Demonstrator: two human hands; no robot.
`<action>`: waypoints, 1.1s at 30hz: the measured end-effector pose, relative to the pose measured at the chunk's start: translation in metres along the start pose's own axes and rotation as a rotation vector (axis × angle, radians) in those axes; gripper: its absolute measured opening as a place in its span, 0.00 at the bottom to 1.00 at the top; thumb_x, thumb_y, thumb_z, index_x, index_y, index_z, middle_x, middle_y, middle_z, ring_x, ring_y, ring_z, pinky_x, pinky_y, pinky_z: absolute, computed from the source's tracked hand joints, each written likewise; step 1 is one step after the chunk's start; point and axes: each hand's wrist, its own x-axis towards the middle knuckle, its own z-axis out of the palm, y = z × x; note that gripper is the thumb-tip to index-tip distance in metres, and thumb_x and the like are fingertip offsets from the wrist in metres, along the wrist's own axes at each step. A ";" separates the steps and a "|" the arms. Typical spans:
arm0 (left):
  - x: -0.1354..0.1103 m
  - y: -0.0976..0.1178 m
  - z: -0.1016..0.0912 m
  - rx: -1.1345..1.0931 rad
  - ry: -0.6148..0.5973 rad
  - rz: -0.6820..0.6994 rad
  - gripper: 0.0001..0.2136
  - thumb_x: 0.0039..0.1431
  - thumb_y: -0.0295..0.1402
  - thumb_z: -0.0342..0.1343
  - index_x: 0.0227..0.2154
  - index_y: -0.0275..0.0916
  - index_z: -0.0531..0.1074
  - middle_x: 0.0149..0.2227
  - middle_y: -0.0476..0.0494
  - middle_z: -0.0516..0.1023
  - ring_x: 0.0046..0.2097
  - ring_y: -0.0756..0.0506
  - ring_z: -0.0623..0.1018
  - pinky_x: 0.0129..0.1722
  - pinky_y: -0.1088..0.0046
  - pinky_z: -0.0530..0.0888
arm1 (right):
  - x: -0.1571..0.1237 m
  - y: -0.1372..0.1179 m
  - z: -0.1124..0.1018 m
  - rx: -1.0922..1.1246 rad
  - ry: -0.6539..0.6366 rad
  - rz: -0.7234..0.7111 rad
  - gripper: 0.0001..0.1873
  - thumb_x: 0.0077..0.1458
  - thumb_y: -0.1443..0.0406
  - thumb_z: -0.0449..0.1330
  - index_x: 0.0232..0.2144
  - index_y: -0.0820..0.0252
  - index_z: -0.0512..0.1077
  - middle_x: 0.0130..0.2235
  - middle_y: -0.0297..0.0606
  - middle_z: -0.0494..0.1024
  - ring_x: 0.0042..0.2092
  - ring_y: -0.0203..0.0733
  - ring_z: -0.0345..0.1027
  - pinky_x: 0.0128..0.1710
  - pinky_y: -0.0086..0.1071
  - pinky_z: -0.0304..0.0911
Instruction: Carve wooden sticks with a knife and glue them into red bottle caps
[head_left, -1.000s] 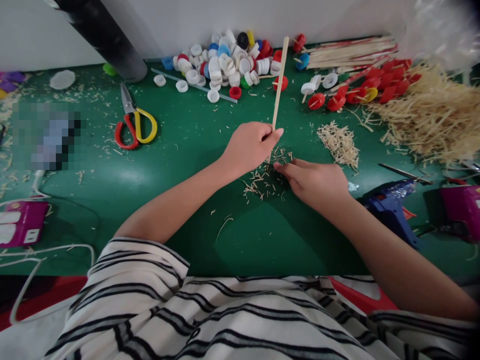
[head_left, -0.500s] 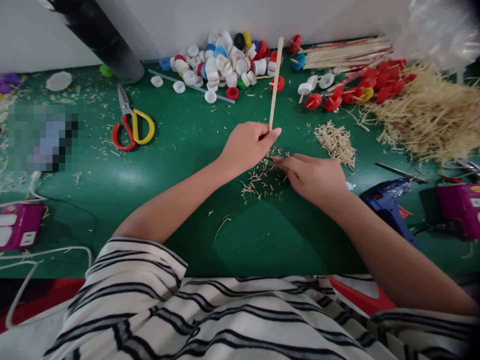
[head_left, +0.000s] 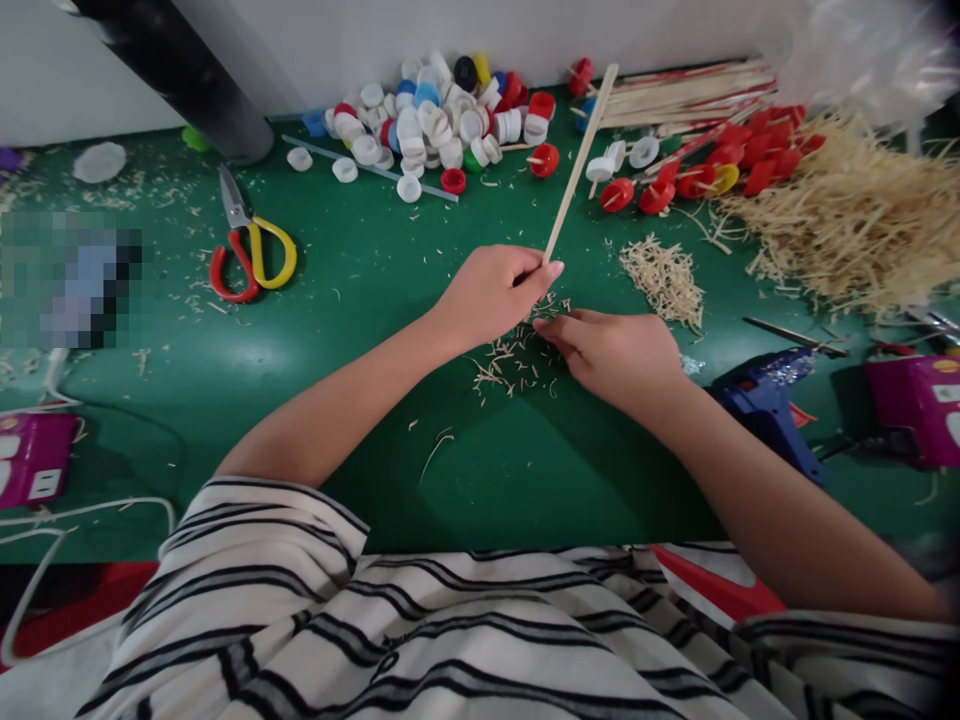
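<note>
My left hand (head_left: 491, 290) is closed round a thin, pale wooden stick (head_left: 581, 165), whose long end leans up and to the right, away from me. Just right of and below it, my right hand (head_left: 622, 355) pinches a thin dark tool (head_left: 538, 324). Only a small dark bit of that tool shows at the fingertips; the rest is hidden in the hand. Small curled wood shavings (head_left: 514, 370) lie scattered on the green table (head_left: 480, 500) beneath both hands.
Bottle caps (head_left: 442, 125) are heaped by the wall, with caps on sticks (head_left: 697, 180) to their right. Scissors (head_left: 244, 235) lie left. A shavings pile (head_left: 664, 280), a straw-like heap (head_left: 855, 220) and a blue glue gun (head_left: 776, 405) are on the right. A dark bottle (head_left: 202, 90) stands at back left.
The stick's upper end has swung to the right, so it leans more. Both hands keep their hold and stay close together. The whole view has shifted slightly.
</note>
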 end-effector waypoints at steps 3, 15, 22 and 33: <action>0.000 -0.002 -0.001 0.012 0.004 -0.021 0.23 0.77 0.39 0.49 0.22 0.40 0.71 0.22 0.49 0.69 0.26 0.49 0.68 0.32 0.67 0.65 | 0.001 0.002 0.001 0.019 0.010 0.008 0.22 0.74 0.58 0.50 0.51 0.48 0.84 0.42 0.36 0.87 0.32 0.39 0.71 0.28 0.36 0.38; 0.002 -0.006 -0.003 0.013 0.001 -0.083 0.23 0.76 0.41 0.48 0.24 0.40 0.72 0.22 0.49 0.70 0.28 0.49 0.70 0.36 0.67 0.68 | 0.001 -0.003 -0.006 -0.015 0.049 0.020 0.23 0.74 0.59 0.48 0.47 0.50 0.84 0.40 0.34 0.87 0.30 0.37 0.68 0.27 0.36 0.38; 0.000 -0.006 0.001 0.001 0.068 -0.037 0.23 0.75 0.40 0.51 0.20 0.40 0.68 0.21 0.50 0.68 0.25 0.50 0.68 0.32 0.68 0.65 | -0.004 0.000 -0.002 -0.029 0.013 -0.006 0.21 0.72 0.61 0.50 0.51 0.48 0.84 0.40 0.34 0.87 0.30 0.38 0.69 0.27 0.37 0.37; 0.001 -0.008 0.003 -0.004 0.074 -0.028 0.24 0.75 0.43 0.52 0.20 0.40 0.67 0.22 0.49 0.70 0.26 0.50 0.70 0.31 0.68 0.65 | 0.000 0.000 0.001 0.041 0.117 0.029 0.23 0.75 0.59 0.49 0.48 0.50 0.85 0.40 0.35 0.88 0.31 0.36 0.70 0.27 0.34 0.41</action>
